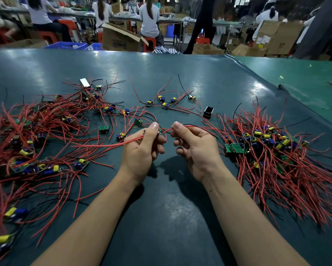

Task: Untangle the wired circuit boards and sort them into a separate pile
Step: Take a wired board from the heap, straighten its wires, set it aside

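Small green wired circuit board (160, 131), red leads: held mid-worktop between both hands. Left hand (142, 148) pinches its red wires; right hand (194, 148) pinches a lead. Step: untangling. Next, likely: free it, place on sorted pile of red-wired boards (272, 150) at right edge.

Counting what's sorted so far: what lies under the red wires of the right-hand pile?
Under the right-hand pile show circuit boards with yellow and blue parts. Any boards deeper down are covered by wires, so they cannot be counted.
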`<control>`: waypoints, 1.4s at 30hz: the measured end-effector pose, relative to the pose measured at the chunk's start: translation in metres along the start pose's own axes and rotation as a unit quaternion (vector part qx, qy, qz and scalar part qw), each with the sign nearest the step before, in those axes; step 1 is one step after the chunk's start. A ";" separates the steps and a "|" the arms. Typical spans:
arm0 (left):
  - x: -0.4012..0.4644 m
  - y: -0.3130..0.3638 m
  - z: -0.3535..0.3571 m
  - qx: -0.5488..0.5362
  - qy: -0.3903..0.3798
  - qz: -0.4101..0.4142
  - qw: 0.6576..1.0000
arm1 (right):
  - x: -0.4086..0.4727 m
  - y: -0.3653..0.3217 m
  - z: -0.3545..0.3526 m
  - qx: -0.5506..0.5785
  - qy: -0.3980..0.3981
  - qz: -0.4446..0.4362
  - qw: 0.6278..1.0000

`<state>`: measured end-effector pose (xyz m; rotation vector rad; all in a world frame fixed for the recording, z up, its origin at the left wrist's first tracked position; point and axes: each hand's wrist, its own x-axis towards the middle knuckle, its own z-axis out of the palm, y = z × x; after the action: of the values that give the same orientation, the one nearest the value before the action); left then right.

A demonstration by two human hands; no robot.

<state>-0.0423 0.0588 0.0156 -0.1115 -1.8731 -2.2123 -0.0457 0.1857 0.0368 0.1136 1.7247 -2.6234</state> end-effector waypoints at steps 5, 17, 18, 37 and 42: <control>0.000 0.000 -0.001 0.023 -0.025 0.036 0.999 | -0.003 0.003 0.001 -0.023 -0.046 0.034 0.998; 0.000 -0.003 0.000 0.080 -0.027 0.035 0.996 | -0.004 0.006 0.004 -0.119 0.008 -0.058 0.991; 0.000 -0.003 0.000 0.069 -0.020 0.022 0.997 | -0.004 0.006 0.005 -0.126 0.015 -0.061 0.990; 0.000 0.006 0.000 0.020 -0.022 -0.066 0.997 | -0.001 0.004 -0.005 -0.215 0.083 -0.264 0.937; 0.001 0.010 0.001 -0.024 -0.016 -0.062 0.998 | 0.002 0.003 -0.006 -0.162 0.124 -0.180 0.962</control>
<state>-0.0408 0.0581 0.0253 -0.0398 -1.8914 -2.3504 -0.0473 0.1900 0.0320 0.1433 2.4464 -2.5950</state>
